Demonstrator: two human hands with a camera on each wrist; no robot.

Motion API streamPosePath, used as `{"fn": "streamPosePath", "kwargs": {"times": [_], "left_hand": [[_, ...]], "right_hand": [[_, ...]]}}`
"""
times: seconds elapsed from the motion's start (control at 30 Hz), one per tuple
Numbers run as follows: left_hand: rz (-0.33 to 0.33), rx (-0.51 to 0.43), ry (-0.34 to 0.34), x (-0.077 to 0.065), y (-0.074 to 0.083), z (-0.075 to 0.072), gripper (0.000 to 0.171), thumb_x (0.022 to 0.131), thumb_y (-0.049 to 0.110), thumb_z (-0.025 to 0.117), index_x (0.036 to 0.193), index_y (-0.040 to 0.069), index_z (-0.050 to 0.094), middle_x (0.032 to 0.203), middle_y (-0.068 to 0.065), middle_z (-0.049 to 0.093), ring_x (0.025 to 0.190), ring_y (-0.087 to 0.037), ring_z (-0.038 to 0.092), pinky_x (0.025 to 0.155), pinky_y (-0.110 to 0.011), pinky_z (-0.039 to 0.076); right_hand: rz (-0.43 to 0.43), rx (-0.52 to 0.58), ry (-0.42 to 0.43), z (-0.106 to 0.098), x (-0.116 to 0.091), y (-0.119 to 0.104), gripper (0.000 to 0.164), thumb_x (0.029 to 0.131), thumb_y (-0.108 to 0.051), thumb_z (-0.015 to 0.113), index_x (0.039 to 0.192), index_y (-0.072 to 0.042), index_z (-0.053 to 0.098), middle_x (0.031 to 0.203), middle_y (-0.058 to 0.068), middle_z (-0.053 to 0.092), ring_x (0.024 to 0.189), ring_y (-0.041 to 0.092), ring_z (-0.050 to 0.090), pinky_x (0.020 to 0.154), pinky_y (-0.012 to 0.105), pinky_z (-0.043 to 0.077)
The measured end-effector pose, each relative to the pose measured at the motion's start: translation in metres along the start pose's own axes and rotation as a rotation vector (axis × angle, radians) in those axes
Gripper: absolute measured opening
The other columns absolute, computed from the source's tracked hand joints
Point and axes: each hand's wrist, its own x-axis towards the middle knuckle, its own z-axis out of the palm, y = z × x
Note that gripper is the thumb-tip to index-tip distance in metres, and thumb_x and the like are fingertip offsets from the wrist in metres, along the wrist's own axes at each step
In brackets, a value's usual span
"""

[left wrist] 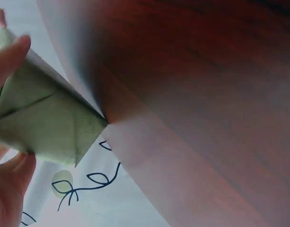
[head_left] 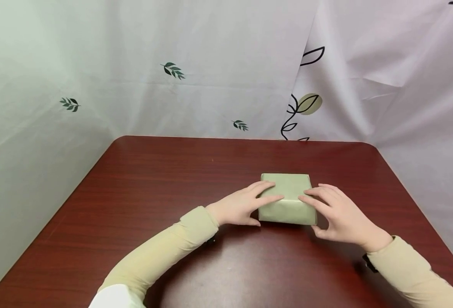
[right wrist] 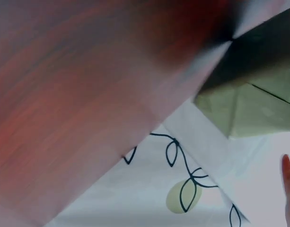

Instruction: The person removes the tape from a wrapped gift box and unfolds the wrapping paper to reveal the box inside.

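Touched pale-green, paper-wrapped rectangular box [head_left: 288, 209] with wide-spread left hand [head_left: 243, 206] and right hand [head_left: 340, 217]; seemed light, firm, best gripped endwise.

reddish-brown wood-grain table [head_left: 165, 171], far corners rounded; pale creased cloth [head_left: 226, 34] behind and at both sides, printed with small green sprigs [head_left: 173, 71] and black-outlined leafy vine [head_left: 296, 111].

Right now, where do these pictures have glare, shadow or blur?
Head view: pale glare on the near tabletop, dark shadow beside the left sleeve; left wrist view: tabletop soft, darker near the box; right wrist view: tabletop streaky and blurred, dark shade across part of the box.
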Motion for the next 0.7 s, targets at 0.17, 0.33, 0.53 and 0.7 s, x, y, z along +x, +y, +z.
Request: {"fn": "streamPosePath", "kwargs": {"times": [0.17, 0.33, 0.53, 0.7], "left_hand": [[-0.005, 0.001, 0.087, 0.005, -0.004, 0.001, 0.078, 0.073, 0.015, 0.078, 0.142, 0.017, 0.042, 0.14, -0.015, 0.037, 0.127, -0.025, 0.041, 0.098, -0.028, 0.043], [0.037, -0.077, 0.209, 0.007, -0.008, 0.0, 0.067, 0.072, 0.007, 0.072, 0.135, 0.014, 0.05, 0.132, -0.014, 0.042, 0.117, -0.023, 0.046, 0.091, -0.023, 0.043], [0.12, -0.074, 0.332, 0.011, -0.012, -0.004, 0.056, 0.071, 0.01, 0.073, 0.124, 0.009, 0.056, 0.129, -0.017, 0.045, 0.121, -0.025, 0.046, 0.1, -0.024, 0.039], [0.121, -0.12, 0.399, 0.015, -0.013, -0.011, 0.059, 0.07, 0.01, 0.072, 0.126, 0.006, 0.054, 0.129, -0.015, 0.047, 0.119, -0.022, 0.048, 0.098, -0.021, 0.04]], "right_hand": [[0.074, 0.038, -0.024, -0.006, 0.006, 0.002, 0.061, 0.059, -0.023, 0.063, 0.116, -0.001, 0.063, 0.109, 0.013, 0.06, 0.098, 0.028, 0.053, 0.096, 0.031, 0.032], [0.194, 0.077, -0.065, -0.012, 0.005, 0.004, 0.066, 0.055, -0.02, 0.068, 0.117, 0.0, 0.061, 0.112, 0.012, 0.058, 0.101, 0.027, 0.052, 0.098, 0.019, 0.028], [0.27, 0.133, -0.07, -0.015, 0.001, 0.007, 0.062, 0.072, -0.031, 0.06, 0.125, 0.001, 0.057, 0.118, 0.013, 0.056, 0.108, 0.022, 0.05, 0.103, 0.011, 0.025], [0.305, 0.228, 0.033, -0.015, -0.002, 0.012, 0.065, 0.078, -0.037, 0.06, 0.127, 0.005, 0.054, 0.121, 0.017, 0.054, 0.118, 0.011, 0.045, 0.104, 0.011, 0.027]]}}
